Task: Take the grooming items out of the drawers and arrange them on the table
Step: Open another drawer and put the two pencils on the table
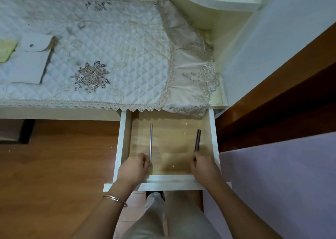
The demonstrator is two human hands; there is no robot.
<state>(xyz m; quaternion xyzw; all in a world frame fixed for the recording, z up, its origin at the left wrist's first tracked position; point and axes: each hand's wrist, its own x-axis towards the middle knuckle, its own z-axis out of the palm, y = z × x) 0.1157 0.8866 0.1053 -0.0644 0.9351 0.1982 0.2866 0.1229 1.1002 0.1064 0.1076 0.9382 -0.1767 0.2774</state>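
An open white drawer [123,144] with a wood-grain floor juts out from under the table. In it lie a thin pinkish-silver pencil [150,142] on the left and a dark pen-shaped stick [197,140] on the right. My left hand [133,169] reaches into the drawer's near left corner, its fingers pinching the pencil's near end. My right hand [204,167] is in the near right corner, fingers closed on the near end of the dark stick. Both items still rest on the drawer floor.
The table wears a quilted white cloth [101,44] with lace trim. A white snap pouch [31,58] and a yellow-green item [6,50] lie at its left. A pale wall [281,42] and a lilac surface [281,184] stand close on the right. Wooden floor lies left.
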